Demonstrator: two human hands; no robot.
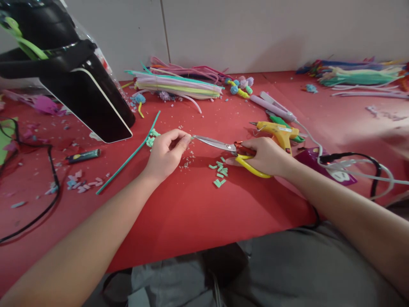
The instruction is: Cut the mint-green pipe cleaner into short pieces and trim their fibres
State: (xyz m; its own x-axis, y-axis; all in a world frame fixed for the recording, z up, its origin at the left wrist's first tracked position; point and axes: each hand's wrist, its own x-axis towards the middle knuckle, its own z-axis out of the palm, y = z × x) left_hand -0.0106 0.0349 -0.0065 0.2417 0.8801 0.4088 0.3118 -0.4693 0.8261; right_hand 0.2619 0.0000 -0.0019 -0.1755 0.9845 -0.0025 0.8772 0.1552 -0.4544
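Bare forearms [105,226] and grey clothing [287,264], probably trousers.

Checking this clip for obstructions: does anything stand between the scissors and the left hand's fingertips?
Nothing visible. The scissors in the right hand point at the left hand, their tips right by its pinched fingertips; whether they touch is unclear. Green pieces near the right hand lie on the red table, off that line.

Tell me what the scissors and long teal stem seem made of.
Scissors: blades look like smooth metal, given their grey sheen; yellow and red handles, probably smooth plastic, by their solid colour. Long teal stem: perhaps matte fibre, as it shows little shine.
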